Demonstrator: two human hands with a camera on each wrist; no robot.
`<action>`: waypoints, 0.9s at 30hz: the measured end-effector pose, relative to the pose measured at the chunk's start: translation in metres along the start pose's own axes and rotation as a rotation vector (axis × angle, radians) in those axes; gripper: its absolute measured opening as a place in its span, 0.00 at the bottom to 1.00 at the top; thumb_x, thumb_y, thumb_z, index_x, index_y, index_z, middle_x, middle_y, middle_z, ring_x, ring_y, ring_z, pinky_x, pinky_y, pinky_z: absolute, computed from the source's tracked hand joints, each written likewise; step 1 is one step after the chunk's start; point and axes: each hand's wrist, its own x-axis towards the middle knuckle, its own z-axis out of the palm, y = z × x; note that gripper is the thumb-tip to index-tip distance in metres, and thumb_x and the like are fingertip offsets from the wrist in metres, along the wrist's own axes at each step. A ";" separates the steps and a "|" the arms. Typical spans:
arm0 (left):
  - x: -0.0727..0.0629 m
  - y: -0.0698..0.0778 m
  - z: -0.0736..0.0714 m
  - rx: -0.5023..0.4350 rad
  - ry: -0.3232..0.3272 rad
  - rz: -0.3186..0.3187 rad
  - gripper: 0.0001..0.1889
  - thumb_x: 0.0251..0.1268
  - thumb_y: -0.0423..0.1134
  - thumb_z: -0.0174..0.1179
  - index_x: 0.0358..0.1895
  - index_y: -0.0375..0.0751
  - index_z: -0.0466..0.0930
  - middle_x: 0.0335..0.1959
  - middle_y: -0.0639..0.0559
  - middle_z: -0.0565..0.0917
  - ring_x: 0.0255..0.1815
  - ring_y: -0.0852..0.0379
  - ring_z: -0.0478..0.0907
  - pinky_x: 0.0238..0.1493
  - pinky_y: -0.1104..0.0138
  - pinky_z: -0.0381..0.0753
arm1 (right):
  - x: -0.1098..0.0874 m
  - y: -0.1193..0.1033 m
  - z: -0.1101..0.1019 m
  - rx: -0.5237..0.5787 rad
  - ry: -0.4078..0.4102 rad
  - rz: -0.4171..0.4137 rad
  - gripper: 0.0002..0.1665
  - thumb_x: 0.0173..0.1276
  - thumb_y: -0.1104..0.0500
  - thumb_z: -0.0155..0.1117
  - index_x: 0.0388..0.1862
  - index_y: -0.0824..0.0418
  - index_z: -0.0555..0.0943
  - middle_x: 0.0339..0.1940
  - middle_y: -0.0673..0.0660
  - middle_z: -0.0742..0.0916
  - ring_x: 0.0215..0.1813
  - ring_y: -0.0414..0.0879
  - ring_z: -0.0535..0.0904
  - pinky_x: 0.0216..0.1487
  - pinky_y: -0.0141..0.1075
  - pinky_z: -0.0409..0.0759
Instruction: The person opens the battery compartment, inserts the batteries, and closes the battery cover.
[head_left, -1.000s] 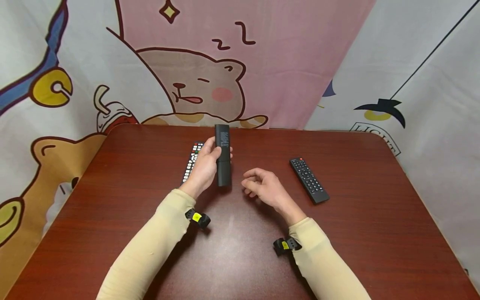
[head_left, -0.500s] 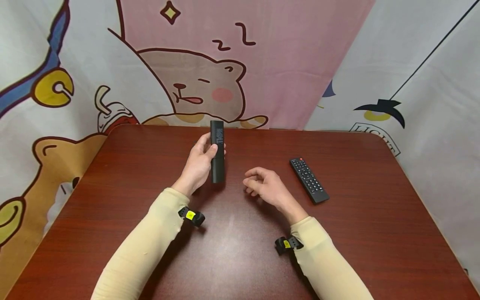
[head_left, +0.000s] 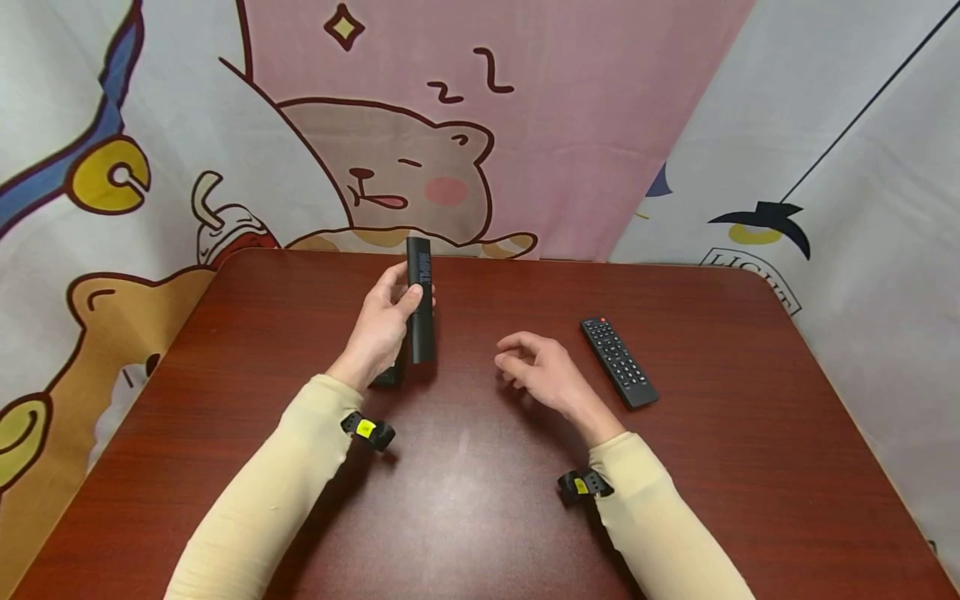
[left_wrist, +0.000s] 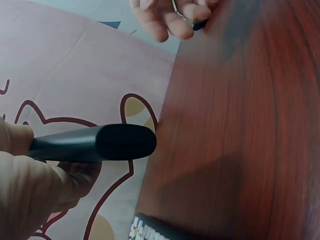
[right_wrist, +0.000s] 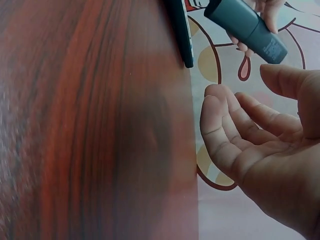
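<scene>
My left hand [head_left: 377, 332] grips a black remote control [head_left: 422, 329] above the table, thumb across its back. The label side faces the head camera. Below that hand lies a second remote [head_left: 387, 377], mostly hidden in the head view; its pale buttons show at the bottom of the left wrist view. My right hand [head_left: 546, 373] hovers near the middle of the table with fingers loosely bent and nothing in them. To its right rests a third remote [head_left: 618, 363], black, buttons up, with a red button at its far end.
The reddish-brown wooden table [head_left: 480, 517] has its far edge against a cartoon-printed cloth [head_left: 570, 125]. Each sleeve carries a black wrist strap, one on the left [head_left: 367, 430] and one on the right [head_left: 585, 486].
My left hand has moved left with the held remote, passing over the second remote and covering most of it. My right hand has shifted slightly to the right.
</scene>
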 end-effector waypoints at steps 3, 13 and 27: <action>0.000 0.002 -0.004 0.017 0.007 0.003 0.27 0.85 0.34 0.45 0.81 0.44 0.55 0.65 0.34 0.68 0.68 0.40 0.75 0.69 0.50 0.72 | 0.000 0.001 -0.003 -0.025 0.009 -0.014 0.18 0.76 0.60 0.63 0.58 0.69 0.80 0.37 0.68 0.89 0.35 0.64 0.86 0.29 0.51 0.84; 0.002 0.004 -0.021 0.138 0.048 0.005 0.27 0.84 0.37 0.47 0.81 0.44 0.58 0.55 0.42 0.72 0.60 0.41 0.75 0.56 0.59 0.76 | 0.000 0.003 -0.013 -0.120 0.034 -0.041 0.18 0.76 0.59 0.63 0.60 0.66 0.81 0.36 0.67 0.90 0.31 0.62 0.87 0.27 0.43 0.83; 0.004 0.001 -0.049 0.350 0.120 0.015 0.28 0.83 0.41 0.51 0.80 0.44 0.60 0.56 0.40 0.71 0.50 0.52 0.72 0.50 0.64 0.75 | 0.001 0.012 -0.023 -0.183 0.152 -0.109 0.18 0.76 0.59 0.64 0.61 0.63 0.82 0.49 0.64 0.89 0.31 0.56 0.86 0.36 0.41 0.81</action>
